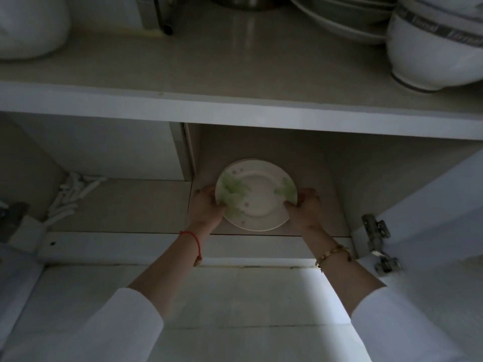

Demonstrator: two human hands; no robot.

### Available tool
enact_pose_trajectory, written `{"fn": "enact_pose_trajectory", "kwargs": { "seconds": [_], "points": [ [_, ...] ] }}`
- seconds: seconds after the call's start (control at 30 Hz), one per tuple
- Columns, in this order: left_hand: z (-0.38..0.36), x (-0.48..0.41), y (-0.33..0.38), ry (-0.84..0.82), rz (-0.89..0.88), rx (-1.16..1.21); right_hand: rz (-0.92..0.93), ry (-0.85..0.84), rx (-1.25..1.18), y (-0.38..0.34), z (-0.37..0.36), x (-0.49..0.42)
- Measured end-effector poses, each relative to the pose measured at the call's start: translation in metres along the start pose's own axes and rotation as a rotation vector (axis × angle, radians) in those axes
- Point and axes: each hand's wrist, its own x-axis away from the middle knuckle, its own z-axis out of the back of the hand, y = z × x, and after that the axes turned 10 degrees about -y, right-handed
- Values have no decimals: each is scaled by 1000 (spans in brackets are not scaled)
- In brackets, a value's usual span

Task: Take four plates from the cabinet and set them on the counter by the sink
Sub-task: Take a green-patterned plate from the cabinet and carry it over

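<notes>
- The plate (pixel 257 202), white with a green leaf print, sits in the lower right compartment of the cabinet, near its front lip; rims of more plates (pixel 241 161) show just behind its far edge
- The left hand (pixel 206 207) grips the plate's left rim and the right hand (pixel 304 207) its right rim, thumbs on the top face
- Bare shelf floor (pixel 321 205) lies to the plate's right; a divider (pixel 187 152) stands near on its left
- The upper shelf board (pixel 235 105) runs well above the plate
- The light is dim; a pale tiled wall (pixel 235 296) lies below the cabinet
- The open door (pixel 431 205) and its hinge (pixel 376 231) flank the right forearm
- White utensils (pixel 73 194) lie in the left compartment; bowls (pixel 431 48) and stacked dishes (pixel 339 19) stand on the upper shelf
</notes>
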Motion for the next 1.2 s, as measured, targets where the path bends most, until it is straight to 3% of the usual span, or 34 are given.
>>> {"fn": "enact_pose_trajectory", "kwargs": {
  "seconds": [0.23,0.33,0.6,0.87,1.2],
  "points": [
    [22,47,5,-40,-12,378,-2,29,-203,-8,2,33],
    [40,80,14,-43,66,464,-29,-3,-209,-22,13,67],
    [121,216,100,-22,186,424,-107,-188,-273,-104,93,210],
    [223,340,256,-110,206,408,-206,-186,-315,-233,229,337],
    [332,453,503,-171,-42,382,-178,-49,-565,-410,448,475]
  ]
}}
